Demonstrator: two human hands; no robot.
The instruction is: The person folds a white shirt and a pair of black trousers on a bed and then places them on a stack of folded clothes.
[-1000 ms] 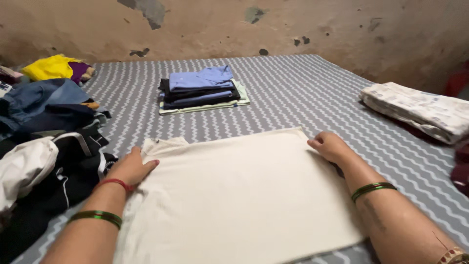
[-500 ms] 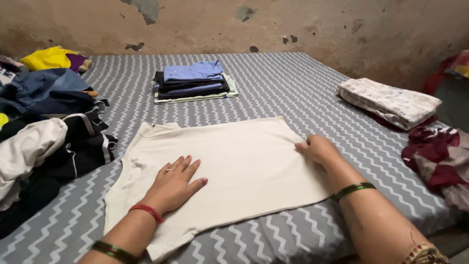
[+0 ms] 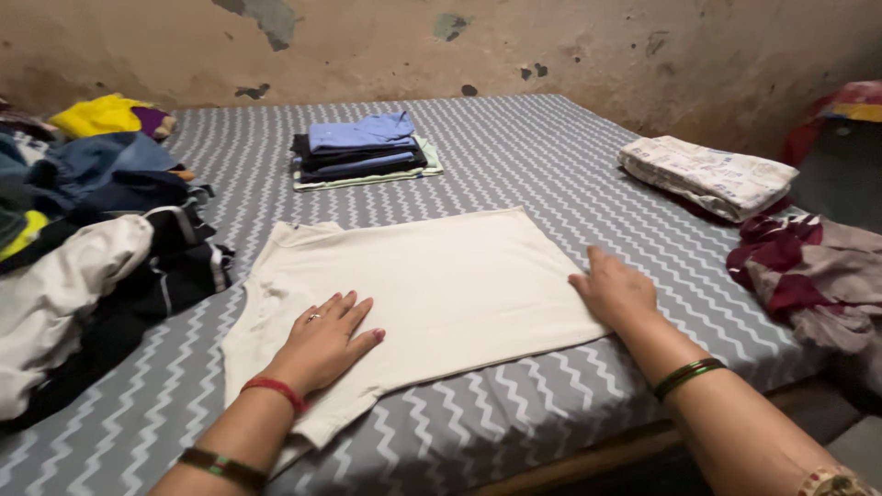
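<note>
Fingers (image 3: 354, 312) of left hand (image 3: 323, 342) spread flat, palm down, pressing on the near left part of a cream-coloured cotton garment (image 3: 441, 276) laid out flat on the grey-and-white zigzag bed sheet (image 3: 570, 156); nothing gripped. Right hand (image 3: 614, 288) likewise flat and open, resting on the garment's right edge, fingers pointing away, holding nothing. Red thread and green bangle noted at left wrist, green bangles at right. Garment positioned centrally at the near side of the bed, neckline toward the left, hem toward the right, surface largely smooth. Step judged as smoothing and flattening before a fold; next move judged to call for a pinch at one edge while the other palm anchors the cloth, keeping creases out. No container proper in view. Stack of folded clothes, blue shirt uppermost over dark pieces and a pale green piece (image 3: 363, 149), well apart at the far middle of the bed. Loose heap of unfolded dark, white, denim and yellow clothing (image 3: 92, 239) at left, just beside the garment. Folded printed white cloth (image 3: 707, 174) at far right; crumpled maroon-and-grey fabric (image 3: 808, 271) near the right edge. Stained plaster wall (image 3: 551, 37) behind.
</note>
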